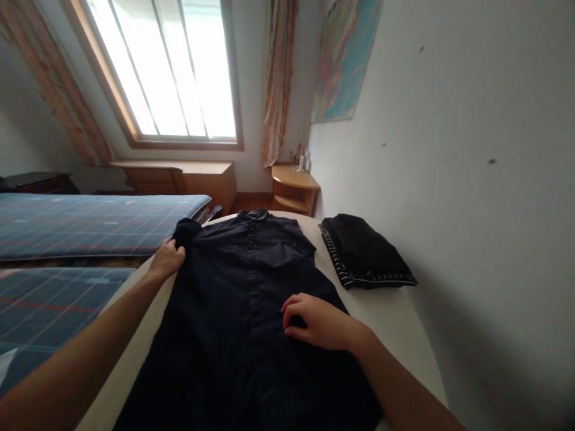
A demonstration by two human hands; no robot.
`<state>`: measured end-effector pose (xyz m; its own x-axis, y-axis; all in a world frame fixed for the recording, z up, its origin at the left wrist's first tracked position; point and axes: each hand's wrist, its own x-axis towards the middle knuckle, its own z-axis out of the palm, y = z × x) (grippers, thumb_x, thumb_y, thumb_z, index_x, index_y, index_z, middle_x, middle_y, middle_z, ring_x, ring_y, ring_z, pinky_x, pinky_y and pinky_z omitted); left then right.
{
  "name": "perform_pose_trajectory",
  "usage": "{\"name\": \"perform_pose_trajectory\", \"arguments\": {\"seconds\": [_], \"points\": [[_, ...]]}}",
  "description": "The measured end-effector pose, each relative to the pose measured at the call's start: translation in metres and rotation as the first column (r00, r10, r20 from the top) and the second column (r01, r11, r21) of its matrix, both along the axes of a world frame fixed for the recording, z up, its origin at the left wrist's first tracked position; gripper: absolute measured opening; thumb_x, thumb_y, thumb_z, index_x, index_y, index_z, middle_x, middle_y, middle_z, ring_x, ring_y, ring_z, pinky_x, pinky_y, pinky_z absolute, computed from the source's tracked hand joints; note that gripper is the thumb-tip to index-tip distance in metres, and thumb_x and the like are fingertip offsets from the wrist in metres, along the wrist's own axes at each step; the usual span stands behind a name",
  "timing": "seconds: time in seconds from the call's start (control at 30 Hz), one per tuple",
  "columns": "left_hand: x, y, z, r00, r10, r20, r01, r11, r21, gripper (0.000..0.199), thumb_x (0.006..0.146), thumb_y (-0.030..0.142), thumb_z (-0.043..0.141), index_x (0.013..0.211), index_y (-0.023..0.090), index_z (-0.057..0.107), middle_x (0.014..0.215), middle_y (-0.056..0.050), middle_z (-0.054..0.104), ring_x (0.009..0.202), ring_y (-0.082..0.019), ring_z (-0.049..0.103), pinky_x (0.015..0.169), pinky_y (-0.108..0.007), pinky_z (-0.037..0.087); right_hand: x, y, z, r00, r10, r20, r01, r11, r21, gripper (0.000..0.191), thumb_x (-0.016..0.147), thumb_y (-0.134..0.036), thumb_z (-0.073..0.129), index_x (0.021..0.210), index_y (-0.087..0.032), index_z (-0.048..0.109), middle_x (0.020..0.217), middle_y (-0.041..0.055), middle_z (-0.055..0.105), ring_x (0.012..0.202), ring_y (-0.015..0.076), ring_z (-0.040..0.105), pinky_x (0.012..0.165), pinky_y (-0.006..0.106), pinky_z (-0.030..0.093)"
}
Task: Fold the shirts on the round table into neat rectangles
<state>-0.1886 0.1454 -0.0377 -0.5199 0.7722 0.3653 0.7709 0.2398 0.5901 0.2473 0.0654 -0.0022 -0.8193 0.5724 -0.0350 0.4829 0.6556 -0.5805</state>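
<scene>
A dark navy button-front shirt lies spread out, front up, on a cream-coloured round-edged table, its collar at the far end. My left hand is closed on the shirt's left-side sleeve, which is bunched up near the table's edge. My right hand is over the middle of the shirt, right of the button line. Its fingers are loosely curled, with a gap between thumb and forefinger and nothing visible in them. The shirt's lower end runs out of view at the bottom.
A folded black cloth item with white-patterned edging lies right of the shirt, close to the white wall. Left of the table are blue plaid mattresses. A wooden corner shelf and a low cabinet stand beyond, below the window.
</scene>
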Motion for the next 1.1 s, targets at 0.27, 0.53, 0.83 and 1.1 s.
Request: {"name": "perform_pose_trajectory", "arguments": {"seconds": [0.27, 0.53, 0.83, 1.1], "points": [[0.1, -0.028, -0.023, 0.888, -0.213, -0.408, 0.125, 0.965, -0.231, 0.071, 0.091, 0.046, 0.051, 0.15, 0.008, 0.042, 0.163, -0.023, 0.022, 0.149, -0.044, 0.02, 0.117, -0.058, 0.019, 0.013, 0.011, -0.004, 0.994, -0.114, 0.0, 0.113, 0.987, 0.118, 0.053, 0.075, -0.032, 0.081, 0.125, -0.023, 0.067, 0.14, 0.0095, 0.057, 0.135, 0.027, 0.046, 0.115, 0.04, 0.036], [0.139, -0.045, -0.049, 0.83, -0.426, -0.361, 0.254, 0.863, -0.436, 0.067, 0.098, 0.053, 0.038, 0.156, 0.018, 0.036, 0.162, -0.011, 0.03, 0.15, -0.038, 0.021, 0.118, -0.056, 0.021, 0.019, 0.017, -0.002, 0.978, -0.198, 0.058, 0.19, 0.974, 0.121, 0.035, 0.084, -0.031, 0.072, 0.118, -0.022, 0.069, 0.121, 0.0076, 0.064, 0.114, 0.0233, 0.059, 0.103, 0.034, 0.045], [0.12, -0.027, -0.045, 0.785, -0.491, -0.378, 0.287, 0.829, -0.48, 0.062, 0.101, 0.051, 0.034, 0.157, 0.024, 0.032, 0.164, -0.003, 0.025, 0.152, -0.032, 0.02, 0.12, -0.053, 0.022, -0.003, -0.013, 0.009, 0.978, -0.121, 0.17, 0.103, 0.988, 0.111, 0.046, 0.074, -0.048, 0.082, 0.11, -0.022, 0.069, 0.114, 0.0067, 0.064, 0.106, 0.026, 0.06, 0.09, 0.035, 0.05], [0.119, -0.022, -0.042, 0.777, -0.524, -0.349, 0.321, 0.807, -0.496, 0.064, 0.102, 0.057, 0.028, 0.158, 0.026, 0.031, 0.165, -0.003, 0.023, 0.152, -0.03, 0.018, 0.121, -0.052, 0.019, -0.032, -0.035, -0.002, 0.949, -0.069, 0.309, -0.007, 0.971, 0.238, 0.015, 0.096, -0.027, 0.058, 0.101, -0.016, 0.067, 0.103, 0.0083, 0.07, 0.093, 0.0226, 0.067, 0.08, 0.031, 0.052]]}}
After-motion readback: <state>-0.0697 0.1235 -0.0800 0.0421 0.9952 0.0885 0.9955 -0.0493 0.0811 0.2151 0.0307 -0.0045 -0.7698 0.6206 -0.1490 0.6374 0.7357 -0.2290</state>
